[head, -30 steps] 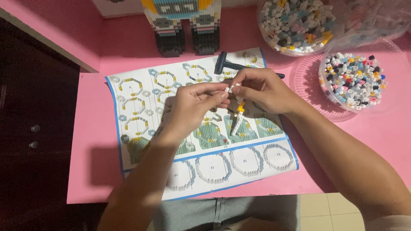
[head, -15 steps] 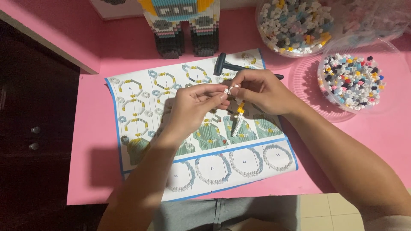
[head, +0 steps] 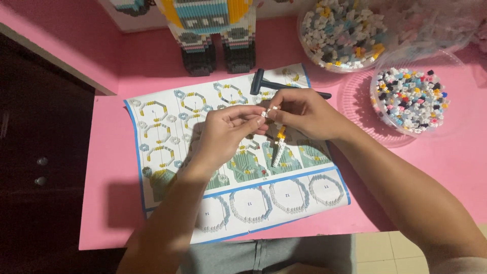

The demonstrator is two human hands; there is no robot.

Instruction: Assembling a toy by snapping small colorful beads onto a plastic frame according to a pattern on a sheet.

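Pinching a tiny white brick piece between them above the instruction sheet, left hand and right hand could fumble it; it might vanish among the printed patterns.

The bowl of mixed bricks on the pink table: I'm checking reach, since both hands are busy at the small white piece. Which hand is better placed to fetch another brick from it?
Probably the right hand. The bowl of mixed bricks sits on its side, apart from it, whereas the left hand would have to cross over. Both pinch the small white piece, so the left could hold it meanwhile.
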